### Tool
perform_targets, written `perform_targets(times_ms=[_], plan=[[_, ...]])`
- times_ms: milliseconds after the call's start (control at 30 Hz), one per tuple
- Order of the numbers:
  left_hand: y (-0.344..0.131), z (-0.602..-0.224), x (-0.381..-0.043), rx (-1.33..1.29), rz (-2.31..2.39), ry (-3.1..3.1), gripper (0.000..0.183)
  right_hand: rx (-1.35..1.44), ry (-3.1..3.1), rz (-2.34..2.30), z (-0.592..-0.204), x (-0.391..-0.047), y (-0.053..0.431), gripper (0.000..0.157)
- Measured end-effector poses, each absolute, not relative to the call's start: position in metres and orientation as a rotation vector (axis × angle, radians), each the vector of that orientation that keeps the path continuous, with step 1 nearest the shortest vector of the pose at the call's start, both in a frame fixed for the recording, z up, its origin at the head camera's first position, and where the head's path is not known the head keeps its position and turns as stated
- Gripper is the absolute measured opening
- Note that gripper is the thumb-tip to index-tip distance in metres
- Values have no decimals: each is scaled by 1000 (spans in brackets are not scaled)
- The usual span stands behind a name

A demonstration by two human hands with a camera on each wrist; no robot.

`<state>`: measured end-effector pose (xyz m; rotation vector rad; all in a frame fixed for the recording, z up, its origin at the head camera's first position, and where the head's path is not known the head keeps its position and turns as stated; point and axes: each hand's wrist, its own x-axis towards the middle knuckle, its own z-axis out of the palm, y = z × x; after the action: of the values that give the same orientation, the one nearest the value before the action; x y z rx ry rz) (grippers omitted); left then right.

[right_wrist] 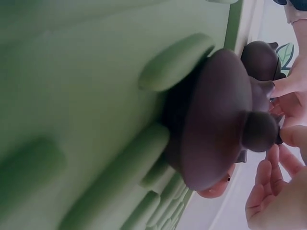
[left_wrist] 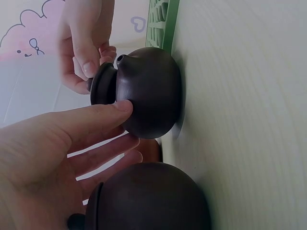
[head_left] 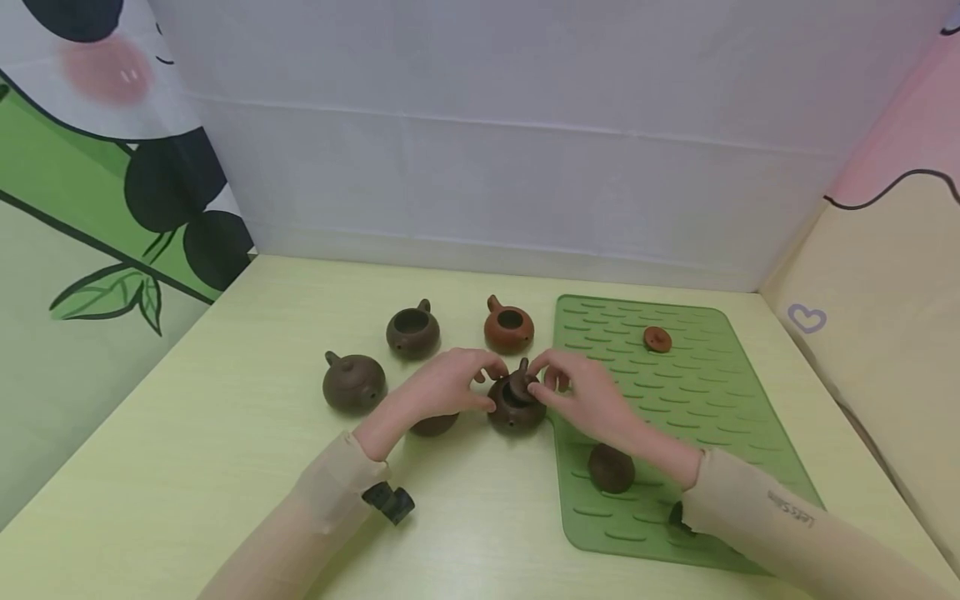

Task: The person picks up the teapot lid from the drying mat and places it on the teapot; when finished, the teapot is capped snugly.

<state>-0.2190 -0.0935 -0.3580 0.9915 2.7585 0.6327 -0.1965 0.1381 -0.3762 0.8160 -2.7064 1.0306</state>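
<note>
A dark brown teapot (head_left: 516, 419) stands beside the mat's left edge, its mouth partly uncovered. My left hand (head_left: 448, 385) holds its left side, the thumb on the front near the rim and the fingers behind, as the left wrist view shows. Between thumb and fingers, my right hand (head_left: 588, 398) pinches the knob of a dark lid (left_wrist: 101, 85). That lid is tilted over the teapot's mouth; whether it touches the rim I cannot tell. Another dark teapot (left_wrist: 148, 199), lidded, stands below my left hand and is partly hidden by it in the head view.
On the green mat (head_left: 675, 408) lie a dark lid (head_left: 611, 469) under my right wrist and a reddish lid (head_left: 657, 339) farther back. Behind my hands stand a lidless reddish teapot (head_left: 504, 336) and a lidless dark teapot (head_left: 415, 340). A lidded teapot (head_left: 354, 390) is at left.
</note>
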Motion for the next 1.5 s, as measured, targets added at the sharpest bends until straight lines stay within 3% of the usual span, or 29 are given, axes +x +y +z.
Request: perform_targets(times_ms=[1233, 1500], plan=[[-94, -359, -219, 982, 634, 2774, 37, 818, -2723, 1097, -386, -201, 132, 10], [-94, -358, -218, 980, 596, 2781, 39, 801, -2707, 1085, -383, -201, 133, 17]])
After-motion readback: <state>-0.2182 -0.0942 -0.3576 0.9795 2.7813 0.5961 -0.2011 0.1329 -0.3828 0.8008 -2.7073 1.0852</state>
